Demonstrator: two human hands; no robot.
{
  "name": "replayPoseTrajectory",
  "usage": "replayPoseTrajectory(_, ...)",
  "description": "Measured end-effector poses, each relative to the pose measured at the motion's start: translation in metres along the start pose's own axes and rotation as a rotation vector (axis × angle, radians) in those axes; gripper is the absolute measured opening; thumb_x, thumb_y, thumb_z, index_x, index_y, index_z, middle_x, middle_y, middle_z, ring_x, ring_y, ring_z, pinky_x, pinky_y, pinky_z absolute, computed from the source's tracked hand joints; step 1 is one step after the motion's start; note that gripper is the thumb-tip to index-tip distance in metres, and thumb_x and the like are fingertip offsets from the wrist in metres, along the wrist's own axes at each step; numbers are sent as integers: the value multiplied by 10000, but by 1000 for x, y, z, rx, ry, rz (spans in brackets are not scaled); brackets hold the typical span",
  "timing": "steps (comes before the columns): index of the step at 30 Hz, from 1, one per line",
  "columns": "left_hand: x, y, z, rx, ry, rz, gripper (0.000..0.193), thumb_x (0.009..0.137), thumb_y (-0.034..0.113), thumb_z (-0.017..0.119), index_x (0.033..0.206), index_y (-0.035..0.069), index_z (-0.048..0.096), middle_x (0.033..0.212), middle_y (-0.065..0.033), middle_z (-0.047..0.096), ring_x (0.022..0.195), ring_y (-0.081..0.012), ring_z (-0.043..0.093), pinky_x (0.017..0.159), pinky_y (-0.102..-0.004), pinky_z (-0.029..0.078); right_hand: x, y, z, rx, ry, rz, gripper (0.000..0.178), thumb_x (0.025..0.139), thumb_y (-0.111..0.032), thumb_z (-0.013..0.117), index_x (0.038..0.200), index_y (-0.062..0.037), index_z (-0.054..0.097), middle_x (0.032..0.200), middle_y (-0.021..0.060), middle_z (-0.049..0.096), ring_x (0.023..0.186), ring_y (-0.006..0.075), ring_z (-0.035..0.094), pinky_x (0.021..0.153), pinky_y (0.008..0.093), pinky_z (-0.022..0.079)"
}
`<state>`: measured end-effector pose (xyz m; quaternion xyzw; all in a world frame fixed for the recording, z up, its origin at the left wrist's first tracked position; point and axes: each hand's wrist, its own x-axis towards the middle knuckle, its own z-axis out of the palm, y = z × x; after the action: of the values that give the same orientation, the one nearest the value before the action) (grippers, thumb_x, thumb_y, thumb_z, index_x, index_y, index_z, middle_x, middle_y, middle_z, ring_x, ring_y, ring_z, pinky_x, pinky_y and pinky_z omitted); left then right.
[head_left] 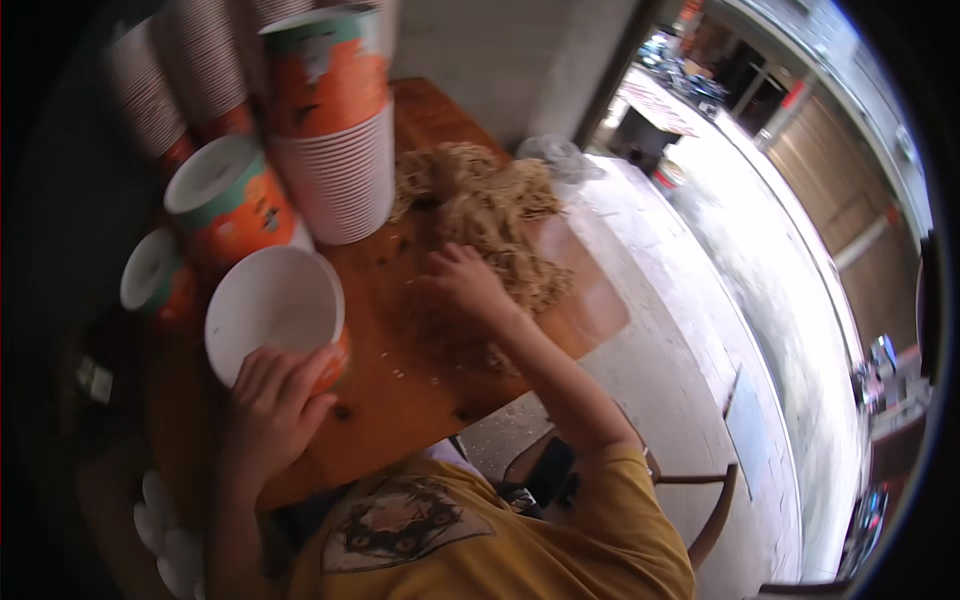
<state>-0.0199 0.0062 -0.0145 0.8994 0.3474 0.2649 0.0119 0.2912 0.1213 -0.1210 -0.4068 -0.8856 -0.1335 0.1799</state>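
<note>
Locate the tan heap of tangled strands (500, 220) on the counter (380, 430), beyond and to the right of the open paper tub (275, 300); your left hand (275, 405) lies at the near side of this tub, its fingers bent together at the near rim and the thumb set apart from them; whether they clamp the wall or merely rest on it, you cannot tell from this view; your right hand (465, 285) is at the near left edge of the heap, its fingers bent and blurred; whether they are closed on any strands, you cannot tell; note the tall stack of nested tubs (335, 185) to the left of the heap, and the orange-and-green tub (235, 205) behind the open one; expect the strands to be light, springy and, if dry, brittle; take them as a loose bunch from beneath, since a hard pinch may snap them; expect the open tub to be light, thin-walled and easily dented; hold it around the outer wall below the rim, with modest pressure, and brace it against tipping
</note>
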Motion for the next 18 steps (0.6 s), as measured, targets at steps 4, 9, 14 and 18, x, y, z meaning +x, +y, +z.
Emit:
replayPoseTrajectory(4,0,9,-7,-8,7,27,570,732,60,741,1271,62,556,1059,-119,581,982,-334,571,909,-485,457,10,-11,-14,-6,43,-9,133,738,-213,621,859,-158,607,903,40,550,947,245,524,836,367,431)
replayPoseTrajectory(9,4,15,-6,41,31,64,539,756,74,727,1269,58,563,1104,-127,565,1017,-336,567,934,-481,453,7,-14,-26,156,82,29,150,738,-176,646,831,-90,566,910,63,552,941,277,524,830,394,454)
replayPoseTrajectory(14,-1,24,-8,60,109,100,409,845,81,668,1244,51,582,1169,-125,552,1088,-357,564,934,-468,490,12,-24,-33,357,119,89,189,767,-150,665,870,-52,541,933,113,556,937,324,518,829,419,467)
replayPoseTrajectory(18,-2,41,-5,-50,120,125,357,844,54,663,1198,49,615,1123,-120,571,1041,-320,597,872,-422,530,20,-40,-26,351,210,31,259,762,-189,675,944,-53,550,944,116,561,946,323,525,819,422,471)
